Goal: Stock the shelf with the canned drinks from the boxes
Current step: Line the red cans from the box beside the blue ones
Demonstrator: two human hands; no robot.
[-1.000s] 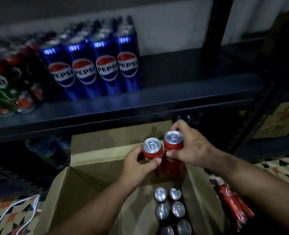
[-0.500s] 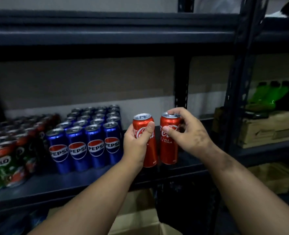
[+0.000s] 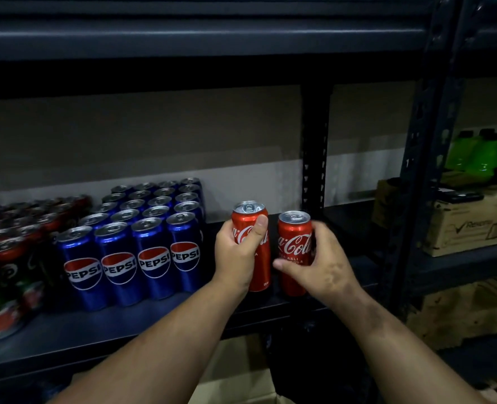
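My left hand grips one Coke can, right hand the other Coke can, both low over the shelf right of the Pepsi block — set bases flat, slide back, labels out.

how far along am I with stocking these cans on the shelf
Done: a block of blue Pepsi cans and green-and-red cans already stand on the shelf. In hand: your left hand and right hand each grip a red Coca-Cola can at the bare stretch beside the Pepsi. Left: setting these down; the box below hides its contents.
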